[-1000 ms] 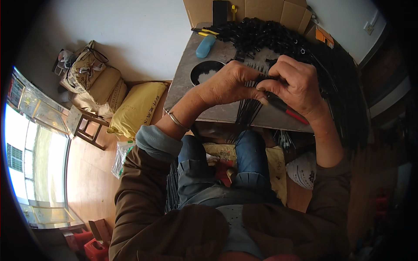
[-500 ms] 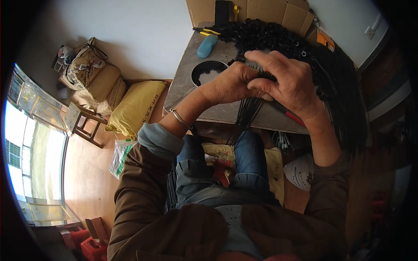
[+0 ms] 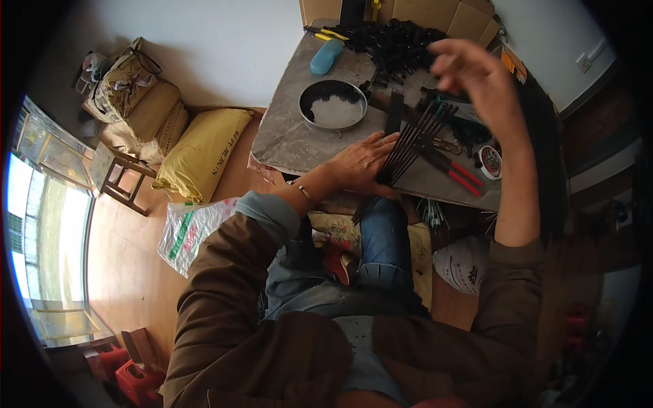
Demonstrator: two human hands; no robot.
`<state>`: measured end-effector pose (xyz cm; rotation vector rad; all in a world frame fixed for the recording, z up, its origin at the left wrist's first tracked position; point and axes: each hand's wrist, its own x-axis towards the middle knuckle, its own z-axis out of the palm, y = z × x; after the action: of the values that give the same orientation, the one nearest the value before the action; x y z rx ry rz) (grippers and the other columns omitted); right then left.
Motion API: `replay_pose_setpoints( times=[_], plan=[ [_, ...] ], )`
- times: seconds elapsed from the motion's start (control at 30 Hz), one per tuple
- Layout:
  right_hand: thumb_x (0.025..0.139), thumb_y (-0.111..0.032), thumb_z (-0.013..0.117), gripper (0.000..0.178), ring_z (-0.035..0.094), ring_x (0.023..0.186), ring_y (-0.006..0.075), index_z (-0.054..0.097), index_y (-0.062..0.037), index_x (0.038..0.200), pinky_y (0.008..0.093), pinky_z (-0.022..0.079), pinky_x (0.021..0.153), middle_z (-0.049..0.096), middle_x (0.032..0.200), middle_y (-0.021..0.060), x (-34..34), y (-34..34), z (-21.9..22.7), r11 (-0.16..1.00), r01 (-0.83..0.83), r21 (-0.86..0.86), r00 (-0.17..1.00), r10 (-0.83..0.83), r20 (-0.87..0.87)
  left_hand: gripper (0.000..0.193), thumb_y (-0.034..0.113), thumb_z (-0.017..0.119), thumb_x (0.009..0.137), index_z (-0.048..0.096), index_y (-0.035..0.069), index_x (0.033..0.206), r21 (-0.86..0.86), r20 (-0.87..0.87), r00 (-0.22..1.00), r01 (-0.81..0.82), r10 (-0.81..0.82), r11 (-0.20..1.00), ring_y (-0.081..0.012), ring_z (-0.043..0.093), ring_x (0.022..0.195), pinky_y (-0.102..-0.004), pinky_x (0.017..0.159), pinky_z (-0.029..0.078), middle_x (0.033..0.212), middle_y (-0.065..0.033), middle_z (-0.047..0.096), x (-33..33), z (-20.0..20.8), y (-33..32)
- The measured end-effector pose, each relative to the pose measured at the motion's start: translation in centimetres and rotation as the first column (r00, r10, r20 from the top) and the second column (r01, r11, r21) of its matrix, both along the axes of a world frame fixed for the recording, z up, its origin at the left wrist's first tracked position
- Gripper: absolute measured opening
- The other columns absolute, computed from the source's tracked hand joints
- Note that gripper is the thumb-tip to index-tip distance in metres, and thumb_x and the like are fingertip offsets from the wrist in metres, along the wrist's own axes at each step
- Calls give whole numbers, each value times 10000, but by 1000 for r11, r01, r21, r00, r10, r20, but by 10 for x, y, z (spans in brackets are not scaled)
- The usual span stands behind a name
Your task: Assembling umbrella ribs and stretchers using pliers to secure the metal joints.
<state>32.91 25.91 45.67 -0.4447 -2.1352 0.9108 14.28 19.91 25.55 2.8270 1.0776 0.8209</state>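
Observation:
Bent over the table's front edge, my left hand (image 3: 367, 162) is closed on a bundle of thin black rods (image 3: 416, 139). The rods fan out toward the far right, and their lower ends hang past the edge by my knee. My right hand (image 3: 476, 71) is raised over the table's right side, apart from the rods. Its fingers are blurred but look spread, with nothing seen in them. A flat black comb-like piece (image 3: 394, 112) lies just beyond my left fingers. Red-handled pliers (image 3: 464, 179) rest right of the bundle.
A round pan (image 3: 333, 105) with pale powder stands on the grey table (image 3: 275, 129), near a blue case (image 3: 326, 57). Black parts (image 3: 401, 42) are heaped at the back. A small round tin (image 3: 490, 162) sits at right. A yellow sack (image 3: 204, 153) and a stool (image 3: 126, 180) stand left.
My hands were together over the table; now they are apart. The right has lifted away to the far right, while the left has come lower and nearer with the rods, which now fan upward.

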Motion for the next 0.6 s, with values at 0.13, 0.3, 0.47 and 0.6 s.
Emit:
replay_pose_setpoints(
  times=[0.13,0.3,0.47,0.6],
  plan=[
    [871,-284,638,210,494,570,53,676,-86,814,201,408,550,549,633,-31,57,112,-53,847,529,54,821,-527,218,959,607,656,701,397,-61,1338,6,18,999,-33,33,999,-324,220,1396,-443,1134,195,1447,-215,323,5,-6,1],
    [796,-242,649,155,627,706,197,688,-115,875,359,470,674,652,745,37,100,149,-137,718,581,384,519,-690,504,1008,647,643,677,391,-67,1341,2,7,989,-150,150,989,-353,194,1400,-451,1133,186,1473,-224,269,5,-2,-3],
    [766,-222,663,135,633,815,240,680,-122,855,362,474,713,658,836,50,100,155,-132,708,525,472,412,-697,587,1017,657,643,669,397,-73,1334,-58,39,984,-172,174,984,-368,196,1395,-458,1131,188,1475,-224,264,1,-1,-5],
    [775,-232,659,126,632,820,248,678,-130,845,365,476,715,653,871,32,105,155,-123,702,474,532,379,-708,596,990,648,653,665,424,-56,1324,-81,59,983,-171,176,982,-375,211,1386,-468,1126,196,1466,-224,277,-1,1,-6]
  ],
)
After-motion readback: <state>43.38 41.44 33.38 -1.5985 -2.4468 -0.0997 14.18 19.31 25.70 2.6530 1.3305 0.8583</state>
